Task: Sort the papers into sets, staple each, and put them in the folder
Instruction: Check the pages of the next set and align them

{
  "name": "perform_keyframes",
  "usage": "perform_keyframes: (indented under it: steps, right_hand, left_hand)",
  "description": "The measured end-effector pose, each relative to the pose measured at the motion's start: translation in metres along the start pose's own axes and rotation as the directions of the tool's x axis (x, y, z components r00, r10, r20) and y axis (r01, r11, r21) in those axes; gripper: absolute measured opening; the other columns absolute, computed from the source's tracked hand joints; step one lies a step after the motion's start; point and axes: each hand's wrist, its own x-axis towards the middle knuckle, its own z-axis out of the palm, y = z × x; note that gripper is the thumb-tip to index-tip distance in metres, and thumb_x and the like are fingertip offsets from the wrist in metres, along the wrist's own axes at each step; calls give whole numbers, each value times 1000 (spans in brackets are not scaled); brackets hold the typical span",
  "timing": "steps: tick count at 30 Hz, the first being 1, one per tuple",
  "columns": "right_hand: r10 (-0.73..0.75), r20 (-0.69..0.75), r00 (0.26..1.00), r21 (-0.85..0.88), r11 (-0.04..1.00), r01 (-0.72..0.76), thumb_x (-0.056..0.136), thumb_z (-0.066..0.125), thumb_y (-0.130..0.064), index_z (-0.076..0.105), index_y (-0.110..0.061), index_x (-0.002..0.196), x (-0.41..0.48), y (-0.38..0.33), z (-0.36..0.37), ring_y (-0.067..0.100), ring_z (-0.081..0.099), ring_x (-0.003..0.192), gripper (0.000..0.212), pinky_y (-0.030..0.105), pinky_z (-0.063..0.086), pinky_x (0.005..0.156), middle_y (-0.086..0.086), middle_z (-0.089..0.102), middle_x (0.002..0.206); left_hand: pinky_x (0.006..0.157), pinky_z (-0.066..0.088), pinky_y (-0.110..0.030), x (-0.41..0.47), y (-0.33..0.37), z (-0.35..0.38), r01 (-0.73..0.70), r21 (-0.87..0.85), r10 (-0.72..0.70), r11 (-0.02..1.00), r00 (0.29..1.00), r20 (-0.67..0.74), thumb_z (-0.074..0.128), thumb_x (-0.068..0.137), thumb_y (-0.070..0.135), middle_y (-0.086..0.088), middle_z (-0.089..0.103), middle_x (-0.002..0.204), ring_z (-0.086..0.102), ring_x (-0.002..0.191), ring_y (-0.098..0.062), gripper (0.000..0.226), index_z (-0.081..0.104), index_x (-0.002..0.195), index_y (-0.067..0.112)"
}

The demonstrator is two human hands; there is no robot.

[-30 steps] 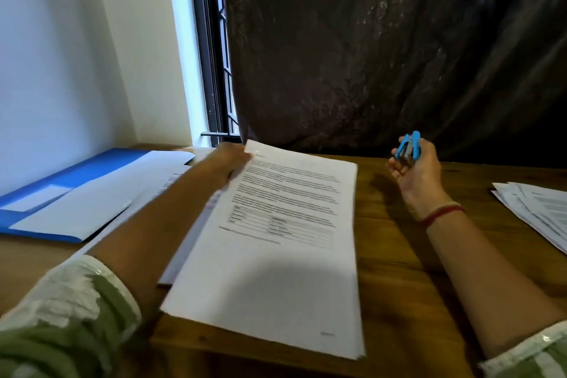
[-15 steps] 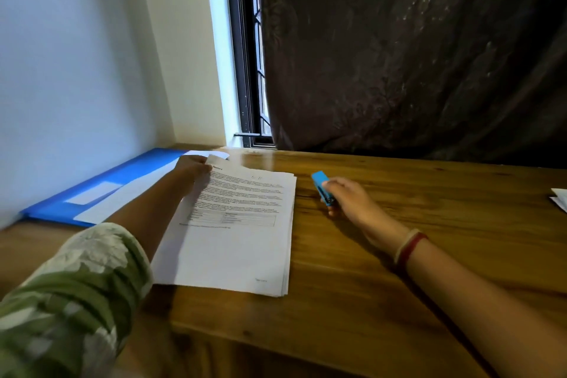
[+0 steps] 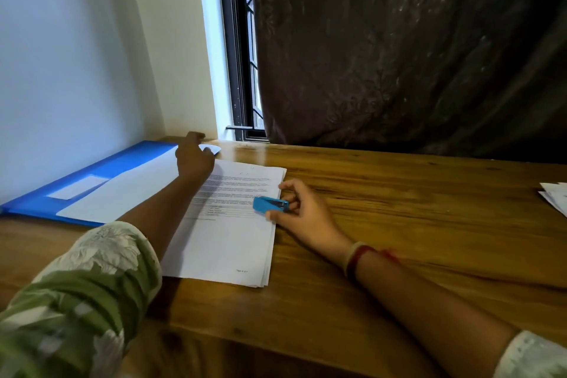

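Note:
A stack of printed papers (image 3: 227, 239) lies flat on the wooden table (image 3: 383, 224). My right hand (image 3: 302, 213) pinches a small blue stapler (image 3: 270, 204) between thumb and fingers, and holds it over the stack's right edge. My left hand (image 3: 193, 157) reaches across the stack's far left corner, where a white sheet corner (image 3: 213, 149) shows beside it. Its fingers point away from me, so their grip is hidden. To the left an open blue folder (image 3: 129, 158) lies against the wall with white sheets (image 3: 129, 190) on it.
More loose papers (image 3: 555, 198) lie at the table's right edge. A wall runs along the left. A window frame (image 3: 242, 71) and a dark curtain (image 3: 399, 55) close off the back of the table.
My right hand has carried the stapler from the bare table onto the stack's right edge. My left hand has slid farther toward the far corner. The stack lies still.

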Motion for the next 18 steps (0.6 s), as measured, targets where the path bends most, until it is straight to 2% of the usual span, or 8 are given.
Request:
perform_keyframes:
  steps: [2, 4, 6, 8, 10, 12, 15, 18]
  right_hand:
    - [-23, 53, 998, -116, 993, 29, 83, 74, -28, 42, -24, 133, 1, -1, 4, 4, 54, 91, 59, 11, 47, 74, -2, 55, 112]
    - [-15, 83, 996, -200, 979, 32, 83, 74, -33, 39, -25, 136, 1, 1, 4, 10, 54, 104, 64, 21, 49, 85, 2, 55, 122]
    - [-7, 93, 996, -187, 982, 24, 83, 72, -39, 37, -25, 138, 0, 1, 3, 13, 51, 113, 67, 27, 49, 92, 3, 53, 128]
    - [7, 64, 998, -93, 996, -1, 86, 68, -41, 37, -24, 139, -2, 1, -1, 17, 44, 124, 64, 35, 45, 103, 2, 45, 138]
    - [-2, -40, 999, -32, 999, 1, 89, 64, -41, 41, -23, 136, 0, 5, -12, 20, 43, 126, 56, 40, 41, 106, 3, 41, 139]
    - [-26, -228, 973, -86, 996, 6, 91, 61, -40, 44, -19, 136, 2, 16, -34, 23, 45, 123, 52, 40, 40, 105, 7, 42, 135]
    - [-43, -515, 856, -219, 972, -83, 94, 56, -39, 42, -18, 139, -1, 40, -87, 25, 40, 127, 52, 38, 37, 104, 10, 40, 139]
    - [-133, -681, 721, -394, 896, -207, 95, 54, -34, 43, -18, 139, -22, 68, -152, 26, 40, 127, 48, 38, 35, 102, 10, 40, 139]
  left_hand:
    - [99, 40, -34, -4, 14, 10, -81, -30, 82, 996, 997, 13, 53, 89, 2, -14, 58, 125, 53, 118, -29, 33, 56, 122, 4]
    - [99, 42, -32, -13, 32, 23, -110, -79, 112, 991, 993, 27, 55, 90, 2, -14, 59, 123, 55, 115, -27, 30, 58, 119, 4]
    - [98, 42, -30, -25, 53, 38, -111, -141, 119, 984, 991, 52, 55, 91, 2, -11, 60, 123, 55, 113, -23, 27, 60, 117, 7]
    - [94, 44, -27, -41, 77, 53, -136, -201, 154, 970, 985, 78, 55, 90, 1, -8, 61, 119, 56, 107, -18, 24, 62, 111, 10]
    - [94, 49, -31, -58, 98, 69, -179, -259, 210, 949, 973, 95, 55, 89, 1, -8, 62, 114, 59, 104, -20, 23, 63, 105, 15]
    - [93, 49, -32, -77, 118, 85, -190, -306, 238, 933, 963, 126, 54, 90, 4, -8, 61, 113, 59, 103, -18, 23, 63, 106, 18]
    - [96, 45, -25, -112, 152, 112, -164, -384, 251, 909, 949, 190, 53, 91, 4, -5, 59, 118, 56, 106, -13, 26, 61, 111, 19]
    - [91, 39, -18, -157, 188, 141, -121, -437, 260, 891, 926, 274, 52, 92, 3, -3, 55, 120, 52, 106, -10, 28, 60, 116, 16]
